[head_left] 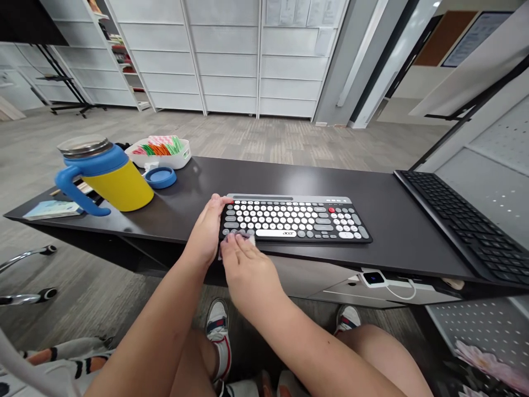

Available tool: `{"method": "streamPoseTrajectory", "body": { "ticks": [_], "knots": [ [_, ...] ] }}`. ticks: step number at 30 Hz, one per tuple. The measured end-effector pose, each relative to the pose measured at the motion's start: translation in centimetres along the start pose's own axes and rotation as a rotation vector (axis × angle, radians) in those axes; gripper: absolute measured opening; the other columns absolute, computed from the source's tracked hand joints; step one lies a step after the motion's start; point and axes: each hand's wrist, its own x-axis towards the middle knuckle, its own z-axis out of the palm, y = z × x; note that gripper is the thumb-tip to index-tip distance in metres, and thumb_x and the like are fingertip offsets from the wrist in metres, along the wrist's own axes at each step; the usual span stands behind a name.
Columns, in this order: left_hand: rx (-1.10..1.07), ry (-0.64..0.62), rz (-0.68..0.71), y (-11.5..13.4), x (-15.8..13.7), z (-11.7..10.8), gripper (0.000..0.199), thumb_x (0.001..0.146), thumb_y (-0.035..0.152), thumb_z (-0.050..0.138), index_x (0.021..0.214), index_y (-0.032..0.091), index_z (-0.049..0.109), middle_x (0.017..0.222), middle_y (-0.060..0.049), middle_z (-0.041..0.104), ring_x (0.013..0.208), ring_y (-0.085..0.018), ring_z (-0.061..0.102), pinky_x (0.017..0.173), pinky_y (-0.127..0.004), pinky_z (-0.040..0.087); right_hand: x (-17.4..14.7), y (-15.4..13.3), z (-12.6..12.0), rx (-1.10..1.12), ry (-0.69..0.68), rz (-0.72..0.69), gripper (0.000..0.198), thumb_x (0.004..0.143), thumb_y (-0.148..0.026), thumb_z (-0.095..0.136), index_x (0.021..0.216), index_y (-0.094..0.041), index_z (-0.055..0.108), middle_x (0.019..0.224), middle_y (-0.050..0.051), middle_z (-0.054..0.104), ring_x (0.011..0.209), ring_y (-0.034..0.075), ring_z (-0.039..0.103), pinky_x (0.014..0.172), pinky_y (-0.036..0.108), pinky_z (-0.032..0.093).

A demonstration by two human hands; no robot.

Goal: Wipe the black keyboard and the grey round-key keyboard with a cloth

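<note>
A black keyboard point(285, 218) with white and grey round keys, two red keys and an "acer" mark lies flat on the dark desk. At its left edge, my left hand point(206, 229) grips the side, its fingertips at the upper left corner. My right hand point(250, 270) presses a small purple and white cloth point(243, 234) onto the keyboard's lower left corner. Most of that cloth is hidden under the fingers.
On the desk point(248, 172) at left stand a yellow and blue mug point(118, 176), a blue lid point(160, 177) and a white basket point(182, 159) of colourful packets. A second black keyboard point(467, 220) lies at right. Below the front edge sits a smartwatch point(374, 278) on a cable.
</note>
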Motion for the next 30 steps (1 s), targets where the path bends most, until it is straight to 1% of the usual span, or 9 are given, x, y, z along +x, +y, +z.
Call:
{"method": "streamPoseTrajectory", "body": {
  "ticks": [4,8,10,12,14,18,22,25,30],
  "knots": [
    [-0.415,-0.035,-0.107,0.5,0.0,-0.2,0.058,0.101,0.071,0.049,0.115,0.018,0.068,0.132,-0.014,0.075,0.135,-0.029,0.063,0.120,-0.046,0.043,1.0,2.0,-4.5,0.342,-0.299,0.048,0.035,0.107,-0.020,0.046,0.133,-0.022,0.071,0.111,0.006,0.082,0.094,0.020,0.079,0.085,0.031,0.060],
    [-0.438,-0.031,-0.074,0.5,0.1,-0.3,0.052,0.102,0.066,0.055,0.114,0.018,0.072,0.133,-0.013,0.075,0.139,-0.029,0.060,0.125,-0.047,0.036,1.0,7.9,-10.4,0.424,-0.174,0.365,0.037,0.109,-0.029,0.044,0.136,-0.033,0.070,0.098,0.000,0.081,0.081,0.018,0.075,0.074,0.028,0.055],
    [-0.446,-0.034,-0.067,0.4,0.2,-0.4,0.052,0.103,0.065,0.054,0.115,0.018,0.073,0.134,-0.013,0.075,0.141,-0.029,0.059,0.126,-0.047,0.035,0.2,11.5,-12.8,0.269,-0.049,0.605,0.039,0.110,-0.036,0.043,0.138,-0.033,0.069,0.082,0.001,0.078,0.065,0.019,0.069,0.062,0.028,0.048],
    [-0.469,-0.023,-0.060,0.3,0.3,-0.4,0.052,0.103,0.065,0.053,0.116,0.018,0.073,0.136,-0.014,0.074,0.143,-0.030,0.058,0.127,-0.048,0.034,-0.9,15.0,-14.5,-0.042,0.128,0.790,0.041,0.109,-0.041,0.043,0.137,-0.030,0.071,0.079,0.005,0.076,0.064,0.022,0.066,0.063,0.032,0.047],
    [-0.495,0.000,-0.056,0.3,0.5,-0.3,0.053,0.103,0.065,0.053,0.117,0.019,0.073,0.140,-0.014,0.072,0.146,-0.030,0.055,0.128,-0.050,0.033,-2.1,17.9,-15.3,-0.357,0.196,0.929,0.044,0.109,-0.039,0.041,0.140,-0.027,0.069,0.081,0.010,0.075,0.069,0.028,0.068,0.070,0.039,0.048],
    [-0.526,0.019,-0.043,0.2,0.6,0.1,0.052,0.103,0.065,0.053,0.118,0.019,0.072,0.143,-0.015,0.069,0.149,-0.030,0.052,0.129,-0.050,0.031,-3.1,21.2,-14.3,-0.470,-0.018,1.003,0.045,0.108,-0.033,0.038,0.140,-0.020,0.068,0.087,0.017,0.077,0.079,0.033,0.073,0.073,0.040,0.049],
    [-0.534,0.013,-0.028,0.3,0.4,0.7,0.053,0.102,0.066,0.053,0.119,0.020,0.071,0.141,-0.015,0.070,0.148,-0.030,0.053,0.130,-0.049,0.030,-2.1,20.6,-11.2,-0.397,-0.288,0.838,0.044,0.107,-0.021,0.037,0.140,-0.018,0.065,0.098,0.017,0.079,0.088,0.031,0.077,0.076,0.036,0.052],
    [-0.517,0.014,-0.028,0.4,0.1,1.0,0.054,0.102,0.069,0.051,0.120,0.022,0.070,0.141,-0.013,0.071,0.148,-0.030,0.053,0.130,-0.050,0.030,-0.6,18.5,-8.7,-0.406,-0.330,0.712,0.046,0.103,-0.007,0.036,0.141,-0.011,0.063,0.122,0.021,0.077,0.107,0.029,0.076,0.086,0.034,0.054],
    [-0.525,0.009,-0.042,0.4,-0.2,0.9,0.056,0.102,0.071,0.049,0.118,0.022,0.070,0.139,-0.012,0.072,0.147,-0.029,0.054,0.130,-0.050,0.029,2.2,14.1,-5.7,-0.401,-0.286,0.662,0.046,0.100,0.001,0.034,0.135,-0.003,0.063,0.147,0.027,0.063,0.135,0.028,0.065,0.104,0.035,0.053]
  ]
}}
